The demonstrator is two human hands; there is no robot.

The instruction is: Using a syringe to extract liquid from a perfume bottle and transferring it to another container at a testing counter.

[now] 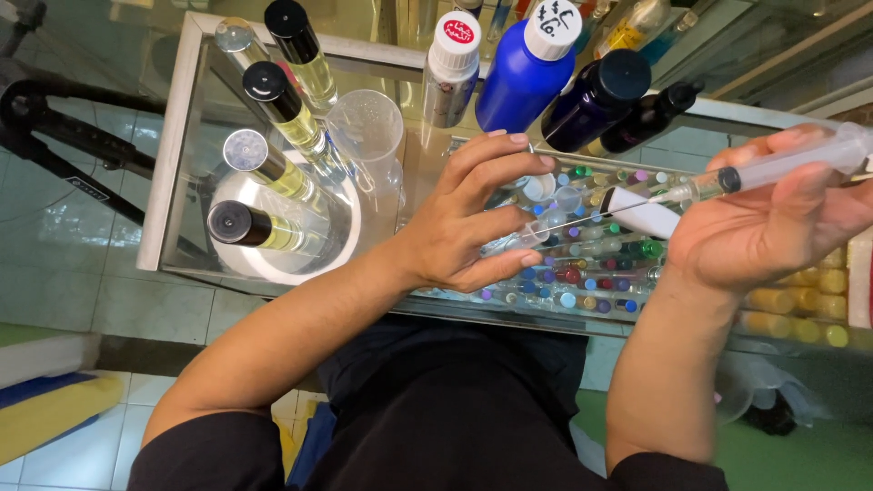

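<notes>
My left hand [473, 214] grips a small clear vial [532, 232] over the glass counter [173, 145]. My right hand [768, 227] holds a clear plastic syringe [782, 164] with a black plunger tip. Its long thin needle [600, 214] runs left and its tip sits at the mouth of the vial. A white cap-like piece [641, 211] lies just below the needle.
Several tall bottles of yellow liquid with black or silver caps [273, 100] stand at the left around a clear beaker [368, 127]. A blue bottle [527, 64], a white-capped bottle [450, 68] and dark bottles [596, 100] stand behind. Small coloured vials [591, 273] fill the case under the glass.
</notes>
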